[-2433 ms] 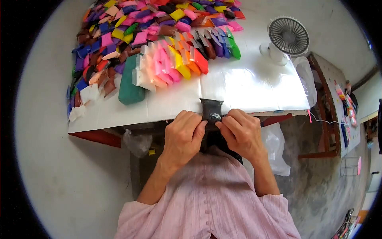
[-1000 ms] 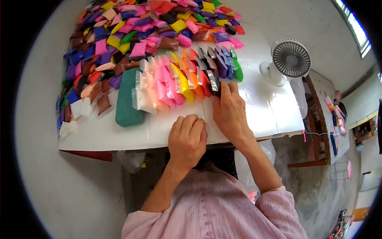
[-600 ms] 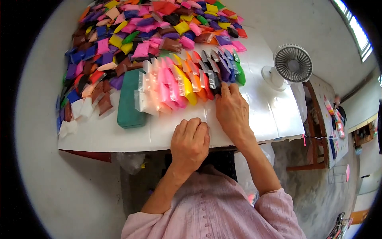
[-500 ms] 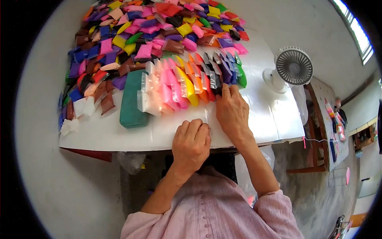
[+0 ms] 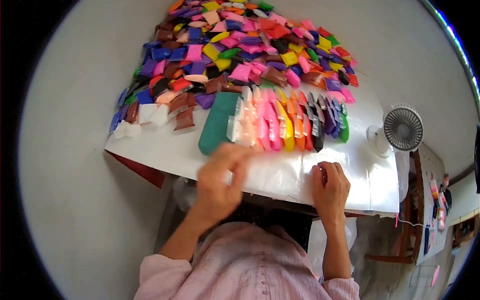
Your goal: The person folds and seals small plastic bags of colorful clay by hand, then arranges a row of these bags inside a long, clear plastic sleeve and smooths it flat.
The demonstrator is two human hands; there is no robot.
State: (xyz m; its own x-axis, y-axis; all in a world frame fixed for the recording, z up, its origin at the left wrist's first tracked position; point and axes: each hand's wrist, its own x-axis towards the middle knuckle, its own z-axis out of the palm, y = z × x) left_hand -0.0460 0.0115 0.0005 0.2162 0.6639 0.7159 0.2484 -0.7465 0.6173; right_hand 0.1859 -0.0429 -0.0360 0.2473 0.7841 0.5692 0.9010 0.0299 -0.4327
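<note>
Several clear packets of coloured clay-like material stand in a tight row [image 5: 272,125] on the table, running from white and pink through yellow, orange, red and black to purple and green. Against the row's left end lies a dark green block [image 5: 215,122]. My left hand [image 5: 220,175] is just in front of that block, its fingers smeared by motion. To the right, my right hand [image 5: 332,190] rests near the table edge in front of the row, apart from the packets. Its fingers are curled in, and whatever they may hold is hidden.
A large heap of loose coloured packets [image 5: 240,72] covers the back and left of the table [image 5: 165,152]. White packets [image 5: 152,115] lie at the left. A small white fan [image 5: 402,127] stands at the right. Beyond it is another table [image 5: 430,210] with items on it.
My right hand has drawn back from the purple and green end of the row towards the table edge. My left hand has moved left, nearer the green block. The view has shifted.
</note>
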